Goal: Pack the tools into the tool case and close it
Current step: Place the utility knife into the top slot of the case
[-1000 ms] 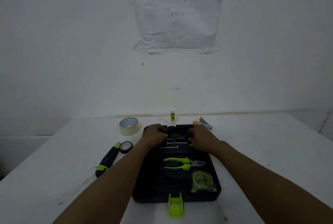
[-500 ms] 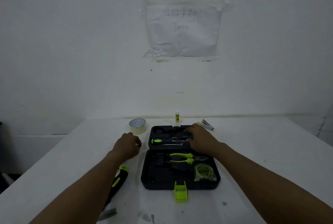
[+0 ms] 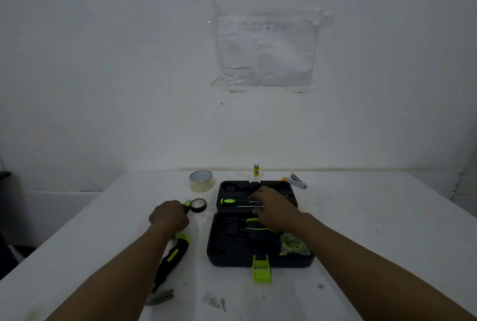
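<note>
Two hands are working over a white worktop (image 3: 374, 217) in the single head view. An open black tool case (image 3: 232, 256) is lying flat in the middle, its green latch (image 3: 262, 269) hanging over the near edge. The right hand (image 3: 273, 208) is reaching across the case, fingers bent over the shaft of a green-capped screwdriver (image 3: 232, 202) that is sitting in the far half; whether it is actually gripping the shaft I cannot tell. Green-handled pliers (image 3: 255, 225) and a green tape measure (image 3: 291, 243) are lying in the near half, the pliers partly hidden under the right wrist. The left hand (image 3: 170, 218) is curling down over the far end of a black-and-green hammer (image 3: 173, 256), which is lying on the worktop just left of the case with its metal head nearest the camera. A small black roll of tape (image 3: 198, 205) is sitting just beyond that hand. A wider pale tape roll (image 3: 201, 181), a small glue stick (image 3: 256, 168) and a stapler-like object (image 3: 296, 181) are standing near the far edge. A wrinkled paper sheet (image 3: 265, 49) is hanging taped to the wall.
</note>
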